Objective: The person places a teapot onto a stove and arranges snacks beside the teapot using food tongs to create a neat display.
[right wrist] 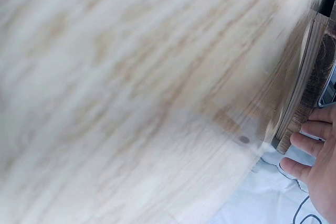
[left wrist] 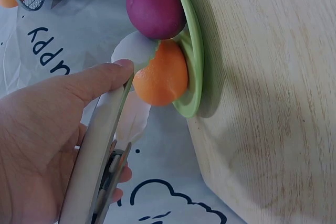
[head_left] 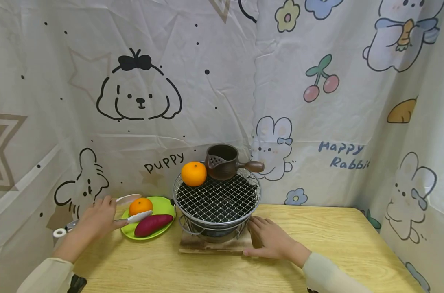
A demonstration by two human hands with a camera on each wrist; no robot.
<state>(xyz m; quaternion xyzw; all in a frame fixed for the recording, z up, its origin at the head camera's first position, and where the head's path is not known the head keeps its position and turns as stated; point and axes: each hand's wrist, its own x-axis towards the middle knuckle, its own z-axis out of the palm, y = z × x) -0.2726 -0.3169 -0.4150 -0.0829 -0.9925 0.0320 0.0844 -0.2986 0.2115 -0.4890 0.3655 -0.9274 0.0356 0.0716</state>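
My left hand [head_left: 99, 217] holds a pair of tongs [left wrist: 92, 161], whose pale, spread tips reach over a green plate [head_left: 164, 202]. On that plate lie an orange mandarin [head_left: 140, 206] and a purple sweet potato [head_left: 153, 226]. In the left wrist view the tips stand on either side of the mandarin; whether both touch it I cannot tell. My right hand [head_left: 273, 240], fingers extended, rests against the right side of a wooden board [head_left: 211, 245] beneath a round grill [head_left: 218, 203]. The right wrist view catches its fingers [right wrist: 307, 142] beside the board's edge.
A second mandarin [head_left: 194, 174] and a brown side-handled pot [head_left: 224, 167] sit at the back of the grill's wire mesh. Behind the wooden table [head_left: 317, 236] hangs a printed cloth [head_left: 214, 73]. A white roll-like thing [head_left: 59, 233] stands near my left forearm.
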